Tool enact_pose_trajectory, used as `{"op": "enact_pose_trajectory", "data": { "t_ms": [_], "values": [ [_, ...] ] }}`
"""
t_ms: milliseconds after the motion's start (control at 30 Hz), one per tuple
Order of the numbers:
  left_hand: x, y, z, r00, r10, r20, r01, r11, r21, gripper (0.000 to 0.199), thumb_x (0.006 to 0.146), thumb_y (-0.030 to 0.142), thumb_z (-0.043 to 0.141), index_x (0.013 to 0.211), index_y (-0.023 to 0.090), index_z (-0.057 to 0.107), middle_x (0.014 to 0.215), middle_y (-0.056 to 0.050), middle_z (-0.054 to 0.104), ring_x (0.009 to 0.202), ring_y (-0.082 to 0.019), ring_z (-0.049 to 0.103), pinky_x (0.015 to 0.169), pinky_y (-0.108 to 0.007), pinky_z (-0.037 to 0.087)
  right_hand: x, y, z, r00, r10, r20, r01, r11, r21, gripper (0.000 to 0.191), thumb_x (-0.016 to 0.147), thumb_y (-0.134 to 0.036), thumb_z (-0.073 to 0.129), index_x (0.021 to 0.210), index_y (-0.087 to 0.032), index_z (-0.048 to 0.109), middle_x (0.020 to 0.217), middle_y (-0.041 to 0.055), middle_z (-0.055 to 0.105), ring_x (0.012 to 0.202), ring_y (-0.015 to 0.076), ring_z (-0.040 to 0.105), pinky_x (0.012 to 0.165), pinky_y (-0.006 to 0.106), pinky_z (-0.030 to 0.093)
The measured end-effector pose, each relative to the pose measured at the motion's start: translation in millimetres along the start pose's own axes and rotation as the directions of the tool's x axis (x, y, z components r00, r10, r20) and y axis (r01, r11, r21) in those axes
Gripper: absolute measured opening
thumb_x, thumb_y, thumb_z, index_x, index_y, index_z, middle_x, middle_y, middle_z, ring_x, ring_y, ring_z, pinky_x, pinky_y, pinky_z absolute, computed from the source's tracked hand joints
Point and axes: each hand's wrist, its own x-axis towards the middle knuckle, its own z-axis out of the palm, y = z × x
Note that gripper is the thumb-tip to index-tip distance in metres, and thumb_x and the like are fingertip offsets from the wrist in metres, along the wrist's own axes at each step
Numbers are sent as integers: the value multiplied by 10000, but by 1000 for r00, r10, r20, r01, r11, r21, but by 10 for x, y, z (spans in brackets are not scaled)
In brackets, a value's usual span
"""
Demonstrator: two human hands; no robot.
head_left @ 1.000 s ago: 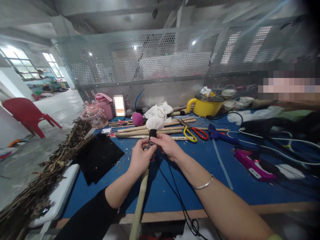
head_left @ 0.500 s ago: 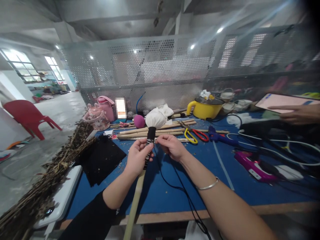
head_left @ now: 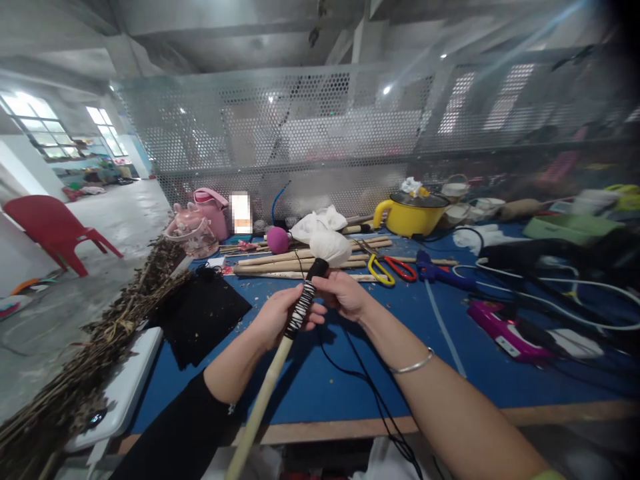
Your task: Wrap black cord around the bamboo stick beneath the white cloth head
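Observation:
A pale wooden stick [head_left: 267,387] slants up from the front edge, its upper part bound with black cord [head_left: 301,308] in spiral turns over white. A solid black band [head_left: 317,270] lies above these turns, under a round head wrapped in white cloth [head_left: 331,247]. My left hand [head_left: 280,313] is closed around the bound part, thumb on top. My right hand [head_left: 343,293] is closed, thumb and fingers pinching at the cord against the stick just below the black band; the fingertips are partly hidden. Loose black cord [head_left: 367,380] hangs below it over the table's front edge.
Yellow-and-red-handled scissors [head_left: 393,270], a blue glue gun [head_left: 443,275] and wooden sticks [head_left: 273,261] lie behind my hands. A black cloth [head_left: 200,317] and dried stalks [head_left: 100,340] are at left. A yellow pot [head_left: 415,217] and a purple power strip [head_left: 507,331] stand right.
The stick has tilted further right, its white head moving right and toward me. My right hand has come against the stick. Another person's hand with a tablet has left the right side.

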Motion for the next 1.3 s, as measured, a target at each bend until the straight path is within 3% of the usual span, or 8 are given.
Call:
{"op": "enact_pose_trajectory", "data": {
  "t_ms": [100, 200, 300, 567, 967, 1067, 1200, 1300],
  "values": [
    [29, -63, -13, 976, 155, -155, -123, 972, 199, 436, 737, 539, 545, 925, 145, 557, 748, -65, 635, 589, -146, 617, 466, -223, 464, 20, 18, 16, 995, 16, -103, -24, 996, -84, 389, 626, -431, 710, 587, -182, 414, 365, -109, 265, 326, 31, 157, 335, 220, 55],
    [36, -117, 2, 897, 384, -217, -273, 871, 409, 446, 657, 450, 668, 979, 175, 526, 827, -27, 594, 560, -101, 581, 428, -185, 432, 31, 28, 56, 991, 17, -129, -34, 991, -131, 378, 632, -441, 701, 588, -177, 434, 371, -102, 282, 332, 35, 179, 344, 226, 66],
    [22, -114, 39, 867, 436, -240, -298, 841, 451, 413, 627, 389, 699, 928, 160, 534, 831, -18, 575, 500, -69, 535, 384, -173, 409, 26, 26, 90, 993, -17, -115, 0, 989, -147, 363, 642, -449, 692, 604, -163, 471, 387, -99, 289, 346, 33, 181, 359, 227, 84],
    [-15, 31, 11, 889, 402, -218, -376, 914, 151, 356, 681, 378, 663, 895, 142, 504, 706, 0, 583, 506, -84, 542, 405, -189, 440, -22, -27, 61, 991, -113, -66, 105, 989, -102, 291, 683, -414, 657, 634, -148, 551, 384, -94, 296, 342, 40, 175, 366, 223, 74],
    [-24, 38, 5, 911, 363, -198, -364, 931, 33, 353, 641, 384, 695, 840, 139, 536, 697, -12, 621, 468, -72, 535, 378, -170, 414, -14, -21, 63, 994, -75, -74, 72, 996, -44, 310, 629, -404, 700, 591, -148, 531, 367, -93, 306, 333, 27, 177, 347, 200, 81],
    [-44, 67, -1, 948, 296, -114, -297, 955, 4, 340, 645, 415, 683, 790, 128, 571, 640, -17, 618, 423, -59, 507, 363, -158, 390, -20, -26, 63, 995, -87, -48, 88, 996, 21, 302, 615, -376, 721, 662, -158, 517, 390, -103, 314, 335, 26, 165, 342, 192, 77],
    [-53, 51, -27, 996, 87, 22, -86, 995, -53, 330, 714, 447, 614, 804, 129, 611, 606, -34, 617, 407, -65, 505, 367, -159, 381, -51, -41, 44, 997, -49, 56, 44, 995, 86, 375, 606, -368, 730, 856, -161, 543, 431, -106, 359, 336, 21, 137, 341, 188, 57],
    [-17, -11, -48, 994, -49, 100, 55, 997, -56, 368, 746, 481, 568, 888, 143, 602, 717, -68, 648, 527, -119, 594, 434, -196, 436, -41, -22, 20, 998, -12, 63, 8, 999, 50, 338, 623, -408, 711, 736, -149, 526, 434, -92, 361, 337, 17, 144, 343, 196, 47]
  ]
}}
